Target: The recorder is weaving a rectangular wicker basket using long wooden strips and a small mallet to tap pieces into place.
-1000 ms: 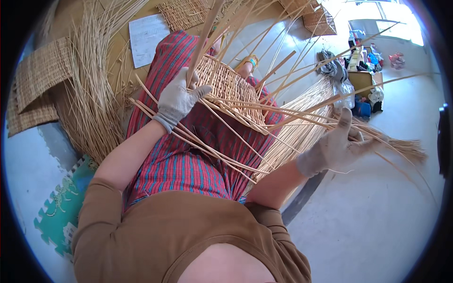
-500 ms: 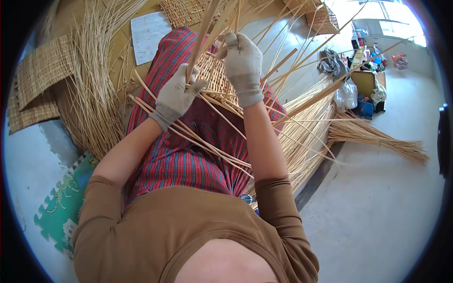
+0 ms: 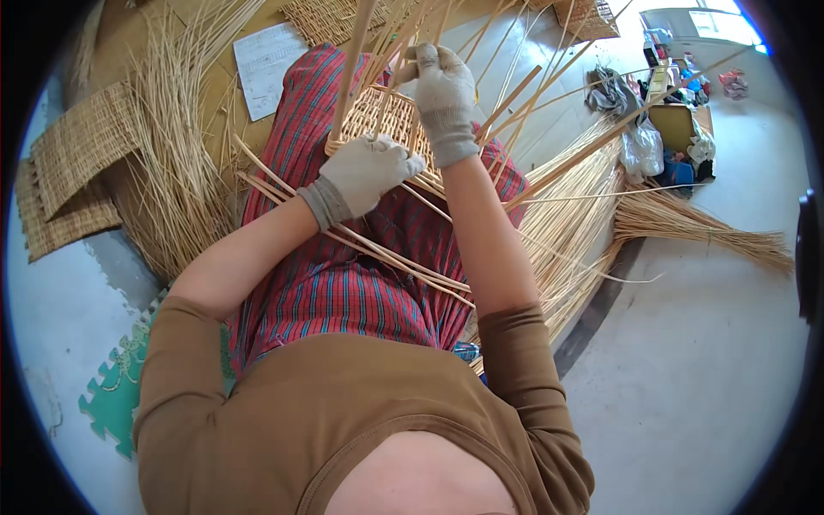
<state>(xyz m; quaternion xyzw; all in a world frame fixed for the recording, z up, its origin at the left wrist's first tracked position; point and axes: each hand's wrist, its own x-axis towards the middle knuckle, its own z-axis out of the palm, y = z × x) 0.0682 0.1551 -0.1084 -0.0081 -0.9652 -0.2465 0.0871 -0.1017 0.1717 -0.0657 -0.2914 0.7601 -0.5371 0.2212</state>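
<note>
On my lap, over red striped cloth (image 3: pixel 343 300), sits a partly woven wicker basket (image 3: pixel 386 112) with long rattan stakes (image 3: pixel 360 51) fanning from it. My gloved left hand (image 3: pixel 369 172) is closed on rattan strands at the basket's near edge, its fingertips partly hidden. My gloved right hand (image 3: pixel 442 94) is raised at the basket's upper right, fingers curled on upright strands. Loose strands (image 3: pixel 403 266) cross my lap below both hands.
Woven mats (image 3: pixel 86 154) and loose reeds (image 3: pixel 180 137) lie left, beside green foam mat (image 3: pixel 116 386). A paper sheet (image 3: pixel 262 69) is at the back. Reed bundles (image 3: pixel 695 232) lie right, below a cluttered pile of bags and boxes (image 3: pixel 669 129). A window (image 3: pixel 712 26) is behind.
My right hand has swung from the lower right up to the basket and risen slightly further. My left hand has moved rightward and down to the basket's near edge.
</note>
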